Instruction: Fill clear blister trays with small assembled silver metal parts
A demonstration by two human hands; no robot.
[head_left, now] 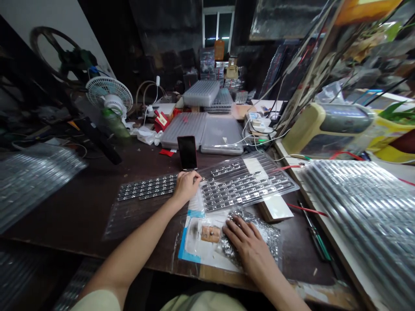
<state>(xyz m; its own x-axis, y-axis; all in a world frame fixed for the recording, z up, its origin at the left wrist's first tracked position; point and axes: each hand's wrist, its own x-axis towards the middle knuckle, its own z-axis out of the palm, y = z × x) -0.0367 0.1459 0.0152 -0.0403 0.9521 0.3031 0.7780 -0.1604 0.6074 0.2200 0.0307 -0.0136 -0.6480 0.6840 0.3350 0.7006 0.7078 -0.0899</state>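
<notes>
My left hand (187,186) is closed in a pinch at the gap between two clear plastic trays. What its fingertips hold, if anything, is too small to make out. Rows of small shiny metal parts fill much of the right tray (249,183), which is tilted with its right part on a white box (278,209). More such rows lie on the left tray (152,186), flat on the table. My right hand (248,242) rests, fingers spread, on a clear bag of loose metal parts (270,237). Beside it is a clear plastic container (194,237) with a brown patch.
A dark phone-like screen (187,152) stands behind my left hand. Stacked ribbed trays lie at left (35,181) and right (359,216). A green-handled tool (319,242) lies at right. A fan (110,95) and closed trays (222,134) are farther back.
</notes>
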